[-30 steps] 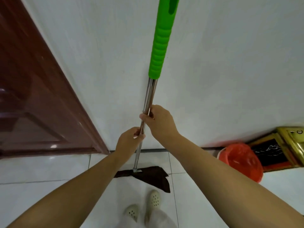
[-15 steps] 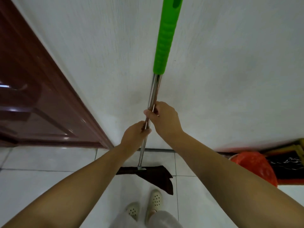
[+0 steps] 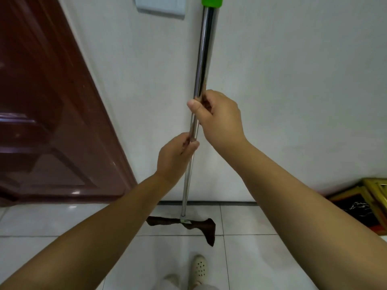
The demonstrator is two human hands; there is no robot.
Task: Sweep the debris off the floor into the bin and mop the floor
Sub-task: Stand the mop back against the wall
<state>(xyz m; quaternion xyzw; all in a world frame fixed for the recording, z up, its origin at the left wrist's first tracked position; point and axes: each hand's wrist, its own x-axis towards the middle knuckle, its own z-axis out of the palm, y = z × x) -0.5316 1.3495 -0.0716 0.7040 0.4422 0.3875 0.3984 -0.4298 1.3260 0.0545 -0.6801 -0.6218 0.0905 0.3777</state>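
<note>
Mop (image 3: 198,105): one, long axis close to vertical, leaning slightly so the top lies to the right of the foot; chrome shaft running from the floor up past the top edge of view, green grip (image 3: 211,1) just showing at the upper end. Mop head (image 3: 188,225): dark brown cloth, flat on the white tiled floor (image 3: 251,258), long side parallel to the white wall (image 3: 293,80) and near its base, right end drooping toward the viewer. Right hand (image 3: 217,118): curled round the shaft at mid-height, thumb across the front. Left hand (image 3: 174,156): just below it, fingers wrapped round the same shaft. Brown door (image 3: 48,114): left. Pale clogs (image 3: 200,268): bottom centre, behind the mop head. Gilt-framed pictures (image 3: 362,206): far right, on the floor by the wall.
</note>
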